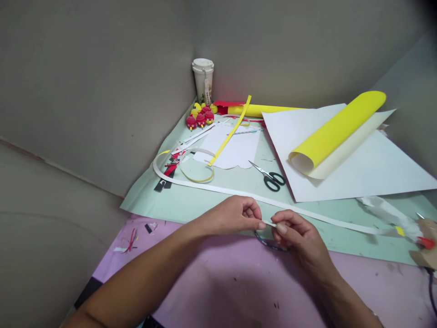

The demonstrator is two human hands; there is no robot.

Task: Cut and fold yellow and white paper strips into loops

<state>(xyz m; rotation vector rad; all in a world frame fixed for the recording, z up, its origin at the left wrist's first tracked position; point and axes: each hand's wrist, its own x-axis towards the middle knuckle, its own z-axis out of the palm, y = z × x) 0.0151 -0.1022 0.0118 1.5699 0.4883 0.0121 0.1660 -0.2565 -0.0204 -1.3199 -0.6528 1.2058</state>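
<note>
In front of me, my left hand [241,215] pinches one end of a narrow pale strip [270,223], probably paper, between thumb and curled fingers. My right hand [296,232] closes its thumb and forefinger on the strip's other side. Below the pinch, a dark curved band [268,243] hangs between the hands; whether it belongs to the same strip I cannot tell. Just beyond my fingers, a long white paper strip [218,187] stretches across the green mat. Scissors [269,176] with black handles lie partly spread past it.
Rolled yellow corrugated sheet [337,132] rests on large white sheets [283,150] at right. Yellow strip [230,132], coiled strip [196,180] and pen [247,132] lie mid-mat. Small red and yellow figures [200,119] sit before a lidded cup [203,79]. A glue gun's tan body [426,237] is at far right.
</note>
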